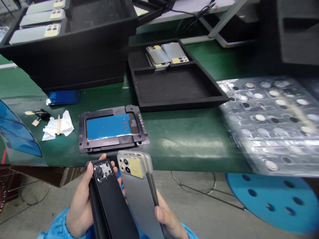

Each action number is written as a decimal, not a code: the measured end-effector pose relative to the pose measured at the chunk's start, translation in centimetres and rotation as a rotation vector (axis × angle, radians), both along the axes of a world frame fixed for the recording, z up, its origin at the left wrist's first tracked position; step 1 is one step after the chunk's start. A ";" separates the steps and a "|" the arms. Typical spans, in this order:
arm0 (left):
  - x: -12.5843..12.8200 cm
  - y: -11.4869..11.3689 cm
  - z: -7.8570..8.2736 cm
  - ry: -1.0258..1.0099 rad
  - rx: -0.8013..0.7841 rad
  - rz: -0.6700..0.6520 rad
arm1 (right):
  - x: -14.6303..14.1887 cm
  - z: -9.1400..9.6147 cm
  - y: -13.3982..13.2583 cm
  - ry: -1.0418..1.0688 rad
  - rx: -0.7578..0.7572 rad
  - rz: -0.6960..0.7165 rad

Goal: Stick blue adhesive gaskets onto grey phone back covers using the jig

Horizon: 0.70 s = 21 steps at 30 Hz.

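My left hand [83,202] is closed around black phone housings [113,199], at least two stacked together, with a bare camera opening at the upper end. Beside them, my right hand [168,217] grips a small stack of silver phone back covers [139,196]. The front cover has camera rings and a yellow film patch. Both stacks are tilted upright below the table edge, their upper ends close together. Just beyond my hands, a dark metal fixture [112,142] lies on the green table, with a blue-filmed panel [108,126] in its recess.
A black foam tray [179,104] holds several silver covers [174,51]. Stacked black trays [82,63] stand back left. A clear blister tray [264,132] lies right, above a blue round stool [274,202]. White tissue [66,122] and a blue panel [63,97] lie left.
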<state>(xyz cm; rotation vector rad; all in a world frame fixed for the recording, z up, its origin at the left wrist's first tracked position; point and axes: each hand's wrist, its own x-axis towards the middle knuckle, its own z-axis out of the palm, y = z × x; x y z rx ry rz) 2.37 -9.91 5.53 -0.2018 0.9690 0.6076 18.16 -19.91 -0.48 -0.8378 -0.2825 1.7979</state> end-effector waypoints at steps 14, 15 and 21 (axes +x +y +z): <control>-1.0 2.0 -1.3 -0.546 -0.088 -0.177 | 0.6 -5.0 -2.4 0.256 0.195 0.081; -1.0 2.1 -1.3 -0.587 -0.101 -0.184 | 0.4 -5.1 -2.4 0.271 0.187 0.078; -0.7 2.1 -1.3 -0.566 -0.093 -0.182 | -0.3 -4.4 -2.5 0.307 0.156 0.020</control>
